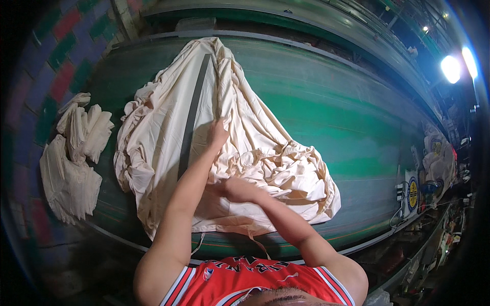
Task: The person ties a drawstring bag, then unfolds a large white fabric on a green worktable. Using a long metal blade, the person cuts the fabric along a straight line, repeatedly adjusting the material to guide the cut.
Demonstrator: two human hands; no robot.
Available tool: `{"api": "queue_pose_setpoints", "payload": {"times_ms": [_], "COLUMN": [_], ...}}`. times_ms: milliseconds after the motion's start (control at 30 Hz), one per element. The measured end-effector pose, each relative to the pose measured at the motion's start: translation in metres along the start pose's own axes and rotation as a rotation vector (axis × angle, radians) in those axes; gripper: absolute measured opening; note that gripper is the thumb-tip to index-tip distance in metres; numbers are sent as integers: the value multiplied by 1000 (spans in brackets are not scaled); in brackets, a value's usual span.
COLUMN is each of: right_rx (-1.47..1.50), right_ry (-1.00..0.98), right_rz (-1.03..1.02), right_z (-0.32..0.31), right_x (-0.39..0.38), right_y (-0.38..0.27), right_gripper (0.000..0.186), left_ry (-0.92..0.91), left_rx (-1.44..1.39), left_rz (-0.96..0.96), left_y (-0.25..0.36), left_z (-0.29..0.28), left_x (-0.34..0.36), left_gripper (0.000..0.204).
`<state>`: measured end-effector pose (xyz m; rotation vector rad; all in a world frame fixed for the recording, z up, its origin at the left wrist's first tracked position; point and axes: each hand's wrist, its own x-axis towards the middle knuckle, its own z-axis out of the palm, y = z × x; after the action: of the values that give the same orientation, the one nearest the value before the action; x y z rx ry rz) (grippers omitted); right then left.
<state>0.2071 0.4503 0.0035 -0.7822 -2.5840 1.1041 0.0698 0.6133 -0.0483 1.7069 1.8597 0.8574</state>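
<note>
A large cream cloth is spread in folds over the green table, its far end narrowing to a point and its right side bunched up. Near the cloth's middle, my left hand is closed on a raised fold of it. My right hand is closer to me, low over the cloth beside the bunched part. Its fingers are blurred and partly hidden. A straight dark grey strip runs lengthwise on the cloth, left of my left hand. Thin ties hang from the cloth's near edge.
Folded cream cloths are piled at the left end of the green table. At the right end are a small panel with a round emblem, cables and a whitish bundle. A metal rail borders the far side. Bright lamps shine at upper right.
</note>
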Motion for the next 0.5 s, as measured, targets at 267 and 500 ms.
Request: {"api": "queue_pose_setpoints", "payload": {"times_ms": [267,500], "right_rx": [-577,-353], "right_ry": [828,564], "right_rz": [667,638], "right_z": [-126,-76], "right_x": [49,82], "right_y": [142,172], "right_gripper": [34,28], "left_ry": [-443,132], "left_rx": [449,217], "left_rz": [-214,211], "left_y": [11,-35], "left_z": [-65,-64], "left_x": [-23,162], "left_gripper": [34,20]}}
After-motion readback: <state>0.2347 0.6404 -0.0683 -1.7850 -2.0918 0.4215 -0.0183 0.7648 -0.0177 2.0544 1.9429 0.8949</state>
